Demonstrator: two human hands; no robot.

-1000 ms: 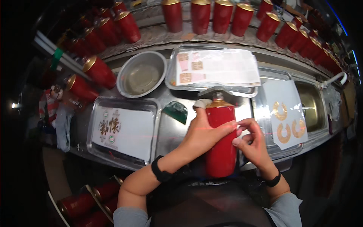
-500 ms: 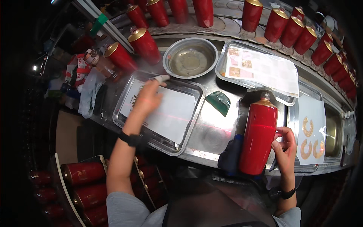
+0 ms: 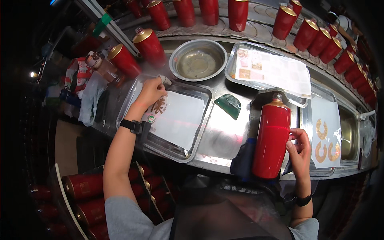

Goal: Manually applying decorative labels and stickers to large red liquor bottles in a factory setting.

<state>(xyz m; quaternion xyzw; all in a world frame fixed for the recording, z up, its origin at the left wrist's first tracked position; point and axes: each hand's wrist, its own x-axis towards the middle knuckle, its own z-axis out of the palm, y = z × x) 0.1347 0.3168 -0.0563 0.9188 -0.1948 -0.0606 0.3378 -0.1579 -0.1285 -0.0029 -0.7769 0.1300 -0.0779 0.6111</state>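
A tall red bottle (image 3: 271, 140) with a gold shoulder lies on the steel counter, neck pointing away from me. My right hand (image 3: 298, 147) rests against its right side and steadies it. My left hand (image 3: 150, 92) reaches out to the far left corner of a steel tray (image 3: 182, 150) holding a white label sheet (image 3: 176, 116). Its fingers are curled on the sheet's top left corner, pinching a label there. A black wristband sits on each wrist.
A round steel bowl (image 3: 198, 60) of liquid sits behind the tray. A green scraper (image 3: 229, 105) lies mid-counter. Two more trays hold label sheets (image 3: 276, 70) and gold ring labels (image 3: 326, 138). Red bottles (image 3: 150, 46) line the back conveyor and fill a crate (image 3: 86, 188) at lower left.
My left hand left the bottle, swung over to the left tray and closed on the sheet's corner. My right hand stays on the bottle. The view turned left.
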